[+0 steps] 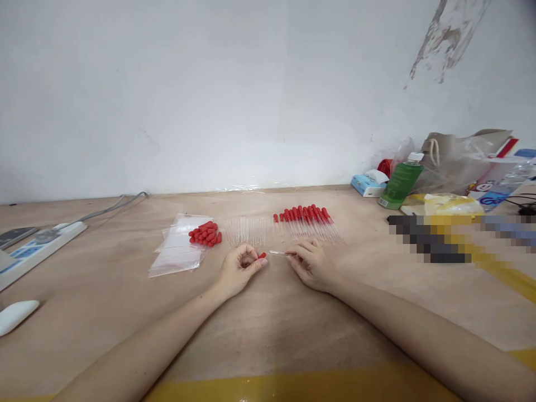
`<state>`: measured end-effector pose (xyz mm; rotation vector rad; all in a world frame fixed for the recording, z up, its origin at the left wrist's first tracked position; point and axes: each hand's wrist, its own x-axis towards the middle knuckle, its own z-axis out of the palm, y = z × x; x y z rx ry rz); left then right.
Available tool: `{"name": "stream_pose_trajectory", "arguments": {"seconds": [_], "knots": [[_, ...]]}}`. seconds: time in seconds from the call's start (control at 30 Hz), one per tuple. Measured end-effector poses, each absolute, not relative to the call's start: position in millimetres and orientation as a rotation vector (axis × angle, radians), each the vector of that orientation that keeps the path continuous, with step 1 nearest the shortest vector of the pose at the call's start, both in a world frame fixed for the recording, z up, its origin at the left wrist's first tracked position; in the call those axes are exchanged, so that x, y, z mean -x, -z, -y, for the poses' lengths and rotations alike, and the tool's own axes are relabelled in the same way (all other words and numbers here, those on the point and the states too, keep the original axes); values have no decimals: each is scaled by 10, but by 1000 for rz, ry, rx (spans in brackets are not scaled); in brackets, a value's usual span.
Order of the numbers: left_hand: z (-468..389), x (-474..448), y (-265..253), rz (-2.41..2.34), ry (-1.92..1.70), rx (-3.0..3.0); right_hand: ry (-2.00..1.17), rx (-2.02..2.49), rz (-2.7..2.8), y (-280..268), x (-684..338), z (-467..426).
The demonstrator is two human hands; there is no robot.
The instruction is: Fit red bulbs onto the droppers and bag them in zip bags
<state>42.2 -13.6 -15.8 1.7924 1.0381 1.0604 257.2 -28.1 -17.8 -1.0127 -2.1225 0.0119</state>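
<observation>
Between the thumb and fingers of my left hand [240, 269] is a red rubber dropper bulb [262, 255]. My right hand [312, 264] pinches a clear glass dropper tube [277, 253], its end pointing left at the bulb with a small gap between them. Behind my left hand, a pile of red bulbs [205, 233] lies on clear plastic bags [178, 251]. A row of bare glass tubes [246, 230] is laid out behind the space between my hands. Beyond my right hand lie several droppers with red bulbs fitted [307, 218], side by side.
At the left are a power strip [42, 245] with a grey cable, a phone [17, 237] and a white object [17, 316]. A green bottle [402, 181], a tissue box [369, 185] and bags [456, 159] stand at the back right. A wall [251, 100] closes the back.
</observation>
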Motion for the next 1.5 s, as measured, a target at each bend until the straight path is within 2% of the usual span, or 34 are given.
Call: {"name": "stream_pose_trajectory", "arguments": {"seconds": [0.23,0.6,0.83,1.03,1.5], "knots": [[126,-393,220,-991,-1032,-1844,-2,988,2202,190,-2569,280],[258,-375,70,-978,-936,-2308,-86,881,2364,199,-2619,203],[317,-362,36,-865,-796,-2503,67,814,2437,196,-2649,188],[320,-328,59,-891,-824,-2549,92,811,2440,196,-2598,255],[327,-317,97,-833,-873,-2600,-140,1019,2509,25,-2366,413]]}}
